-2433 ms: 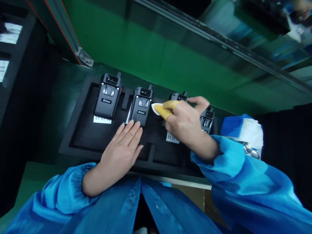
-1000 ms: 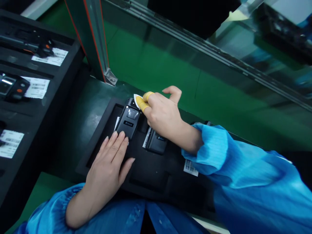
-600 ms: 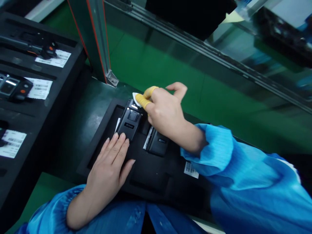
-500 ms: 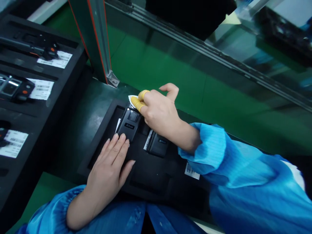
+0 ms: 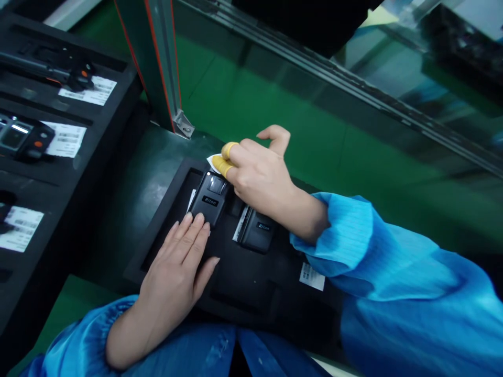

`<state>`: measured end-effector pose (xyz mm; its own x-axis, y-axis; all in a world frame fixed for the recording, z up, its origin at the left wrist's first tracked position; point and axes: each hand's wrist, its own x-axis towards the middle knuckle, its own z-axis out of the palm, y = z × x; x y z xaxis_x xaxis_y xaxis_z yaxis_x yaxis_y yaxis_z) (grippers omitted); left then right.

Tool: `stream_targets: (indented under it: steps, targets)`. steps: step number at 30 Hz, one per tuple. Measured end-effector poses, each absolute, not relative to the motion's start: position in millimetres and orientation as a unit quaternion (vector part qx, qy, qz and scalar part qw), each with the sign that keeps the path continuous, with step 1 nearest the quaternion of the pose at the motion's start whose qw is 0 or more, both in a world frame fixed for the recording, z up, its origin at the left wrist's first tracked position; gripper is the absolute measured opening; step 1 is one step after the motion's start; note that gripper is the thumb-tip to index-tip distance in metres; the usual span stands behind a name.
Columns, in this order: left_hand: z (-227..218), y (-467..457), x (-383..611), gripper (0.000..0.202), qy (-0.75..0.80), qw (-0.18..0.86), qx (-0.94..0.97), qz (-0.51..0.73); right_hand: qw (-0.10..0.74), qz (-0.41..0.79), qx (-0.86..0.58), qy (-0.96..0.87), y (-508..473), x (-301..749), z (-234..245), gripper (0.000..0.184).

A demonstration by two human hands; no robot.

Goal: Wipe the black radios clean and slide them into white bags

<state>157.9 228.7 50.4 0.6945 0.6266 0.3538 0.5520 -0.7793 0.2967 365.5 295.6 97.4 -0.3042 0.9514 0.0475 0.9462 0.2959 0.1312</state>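
A black handheld device marked "Riton" lies in a black foam tray. My left hand rests flat on its lower end, fingers stretched out, thumb apart. Yellow finger cots cover two fingertips of my right hand, which pinches a white wipe at the device's upper end. The little finger sticks out. Partly under my right wrist, a second black "Riton" device sits in the same tray. The device's top edge is hidden behind the wipe and fingers.
On the left, another foam tray holds several black devices with white barcode labels. A metal post with orange edges stands beyond the work surface. Another white label lies by my right sleeve. A rail crosses behind.
My right hand and the wipe have barely shifted at the device's upper end. The left hand stays in place on the device. The view has turned slightly.
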Motion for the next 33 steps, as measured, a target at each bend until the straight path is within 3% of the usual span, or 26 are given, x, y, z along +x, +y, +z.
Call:
stream_targets:
  steps: [5,8,14,21,26,33]
  targets:
    - [49,229,157,0.04,0.322,0.083,0.917,0.223,0.054,0.048,0.652,0.755,306,370,111,0.045]
    - [49,228,157,0.04,0.326,0.089,0.913,0.227,0.018,0.026,0.705,0.708,304,380,115,0.039]
    - [50,228,157,0.04,0.323,0.089,0.915,0.225,-0.074,0.034,0.637,0.767,292,376,96,0.04]
    - [50,229,156,0.041,0.32,0.098,0.916,0.221,0.001,0.048,0.57,0.82,286,373,95,0.049]
    - [51,229,156,0.041,0.323,0.107,0.914,0.221,-0.025,0.128,0.538,0.833,267,390,88,0.046]
    - [48,227,155,0.044,0.329,0.12,0.909,0.227,-0.065,0.094,0.647,0.754,267,392,89,0.039]
